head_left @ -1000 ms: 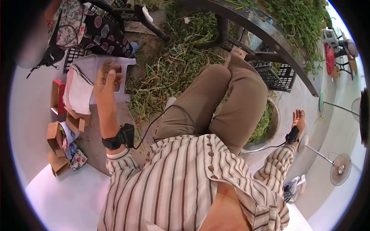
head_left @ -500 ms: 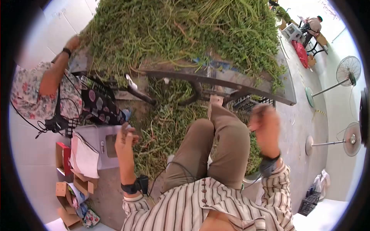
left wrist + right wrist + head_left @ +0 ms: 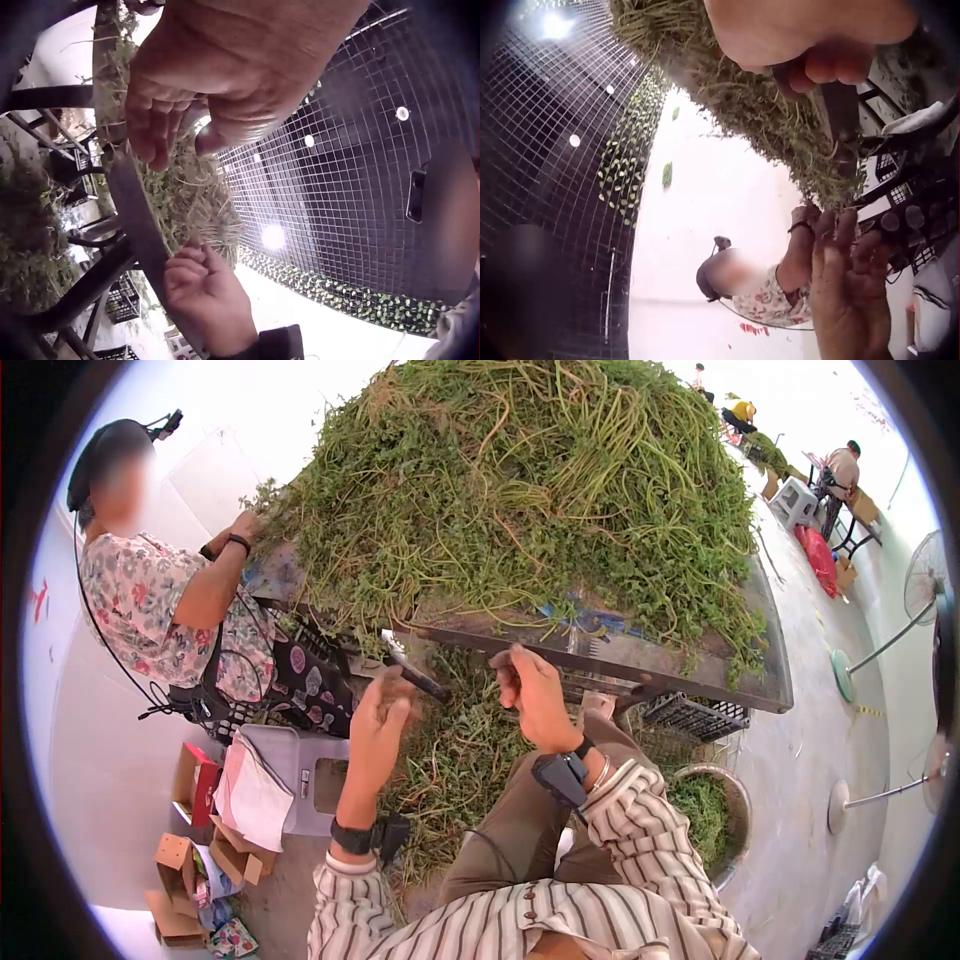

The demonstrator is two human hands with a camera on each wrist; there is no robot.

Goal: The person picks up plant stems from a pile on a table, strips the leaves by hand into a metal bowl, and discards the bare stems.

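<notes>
My left hand (image 3: 378, 735) is raised in front of the table's near edge, its fingers loosely bent and nothing visible in them. To its right, my right hand (image 3: 538, 700) hangs over my lap with fingers curled in; nothing shows in its grasp. The hands are apart. Beyond them a large heap of green stemmed plants (image 3: 530, 510) covers the dark table (image 3: 700, 675). In the left wrist view the curled right hand (image 3: 214, 296) is below the left hand (image 3: 232, 75). The right wrist view shows the left hand (image 3: 847, 307) with fingers spread apart.
Another person (image 3: 150, 600) stands at the left, hands at the heap's edge. More plants (image 3: 455, 760) lie under the table. A round tub (image 3: 742, 815) and black crate (image 3: 700, 718) are at the right; a plastic stool (image 3: 320, 745), open cardboard boxes (image 3: 172, 860) and fans (image 3: 840, 675) stand around.
The head view has tilted up, showing more of the heap and the other person. My right hand has come in from the far right towards my left hand, its fingers now curled.
</notes>
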